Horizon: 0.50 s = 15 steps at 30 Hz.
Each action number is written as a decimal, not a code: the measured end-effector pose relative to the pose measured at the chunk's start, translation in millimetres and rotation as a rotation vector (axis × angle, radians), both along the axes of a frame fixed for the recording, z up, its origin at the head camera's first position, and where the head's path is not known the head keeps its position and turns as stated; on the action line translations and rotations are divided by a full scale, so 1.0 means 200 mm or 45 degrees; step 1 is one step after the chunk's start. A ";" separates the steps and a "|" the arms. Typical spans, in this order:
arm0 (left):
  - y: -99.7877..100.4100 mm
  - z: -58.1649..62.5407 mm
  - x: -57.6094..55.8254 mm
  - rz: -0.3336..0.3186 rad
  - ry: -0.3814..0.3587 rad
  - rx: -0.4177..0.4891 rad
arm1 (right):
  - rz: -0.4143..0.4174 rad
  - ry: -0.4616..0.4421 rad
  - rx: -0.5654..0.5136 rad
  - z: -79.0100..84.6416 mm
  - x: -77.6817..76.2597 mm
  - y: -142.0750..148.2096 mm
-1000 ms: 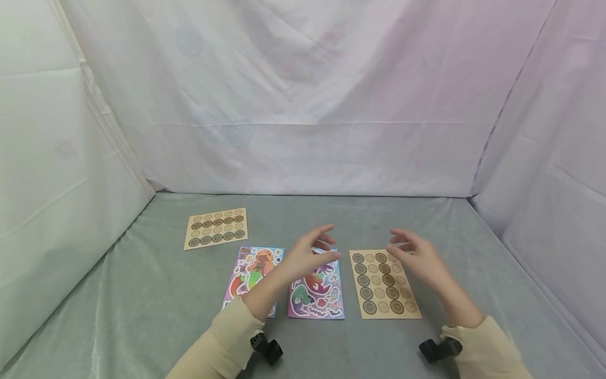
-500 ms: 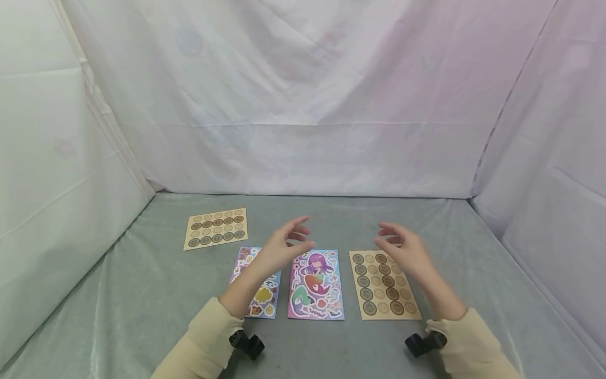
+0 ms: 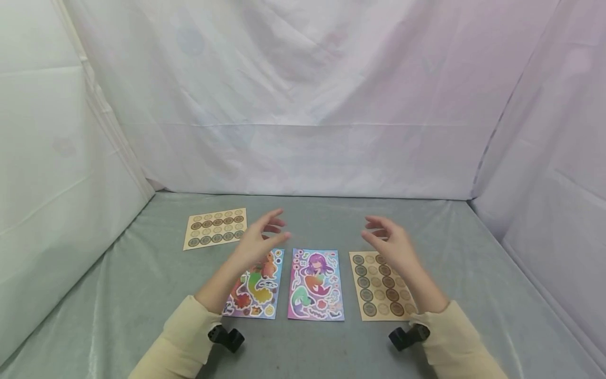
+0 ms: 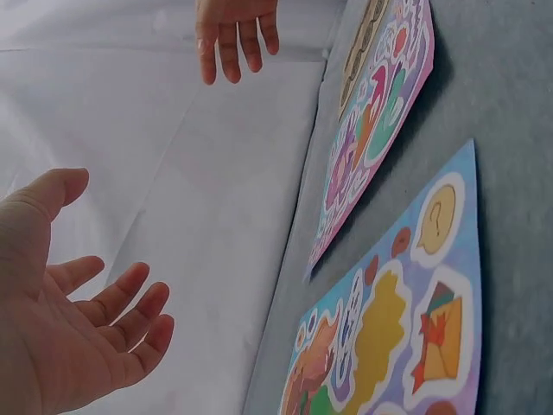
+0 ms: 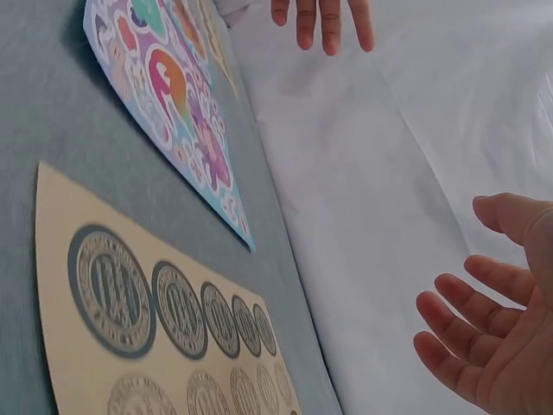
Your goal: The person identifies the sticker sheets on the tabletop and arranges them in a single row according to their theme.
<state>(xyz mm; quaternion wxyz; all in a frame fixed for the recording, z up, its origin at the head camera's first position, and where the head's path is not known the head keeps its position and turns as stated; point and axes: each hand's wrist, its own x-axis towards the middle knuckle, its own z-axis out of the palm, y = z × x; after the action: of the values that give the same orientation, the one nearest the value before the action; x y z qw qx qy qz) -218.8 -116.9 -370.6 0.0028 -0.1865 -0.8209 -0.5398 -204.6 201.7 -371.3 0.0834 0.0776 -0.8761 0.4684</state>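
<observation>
My left hand point(image 3: 255, 243) hovers over the upper part of a colourful mermaid sticker sheet point(image 3: 260, 289), its fingers loosely bent and holding nothing. Part of that sheet is hidden behind the hand and forearm. Above the kraft sheet of round stickers point(image 3: 374, 289) hangs my right hand point(image 3: 392, 246), empty too, fingers relaxed and pointing inward. Between them a purple-haired mermaid sticker sheet point(image 3: 316, 287) lies flat. In the left wrist view the left hand point(image 4: 78, 337) is apart from the sheets; the right wrist view likewise shows the right hand point(image 5: 501, 320) touching nothing.
A second kraft sheet of round stickers point(image 3: 215, 229) lies farther back on the left, partly behind the left hand. Everything rests on a grey cloth-covered table point(image 3: 312, 347). White curtains point(image 3: 303, 105) hang behind it and along both sides.
My left hand has moved left, from over the purple-haired mermaid sheet to over the left mermaid sheet. My right hand has shifted slightly left. The sheets lie where they were.
</observation>
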 end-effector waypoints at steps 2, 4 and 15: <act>-0.03 0.00 0.00 0.028 -0.016 -0.003 | 0.003 -0.003 -0.002 0.00 0.00 -0.02; -0.06 0.00 -0.01 0.054 -0.027 -0.008 | 0.006 -0.004 -0.002 0.00 -0.01 -0.04; -0.19 0.00 -0.03 0.140 -0.044 0.021 | 0.033 0.029 -0.062 0.01 -0.05 -0.13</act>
<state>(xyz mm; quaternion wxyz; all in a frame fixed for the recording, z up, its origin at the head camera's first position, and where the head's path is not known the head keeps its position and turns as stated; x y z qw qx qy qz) -225.5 -154.3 -371.3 0.0198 -0.1317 -0.8253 -0.5488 -214.2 175.4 -369.6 0.0891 0.0921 -0.8625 0.4896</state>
